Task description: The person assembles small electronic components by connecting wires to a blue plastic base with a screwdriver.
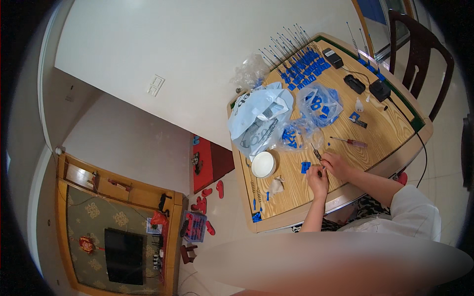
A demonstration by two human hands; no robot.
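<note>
My left hand and my right hand are close together over the near edge of a wooden table. Both have their fingers closed. A dark coil spring with a thin tip sticks up from the fingers of my right hand. The fingers of my left hand pinch something small and dark, mostly hidden. Just left of the hands lies a blue plastic piece. Beyond my right hand is a screwdriver with a reddish handle. A clear bag of blue parts lies ahead of the hands.
A white bowl and a crumpled white bundle sit at left. Behind them are a pale blue plastic bag and another clear bag. Rows of blue pieces with upright springs fill the far edge. A corded black adapter lies right.
</note>
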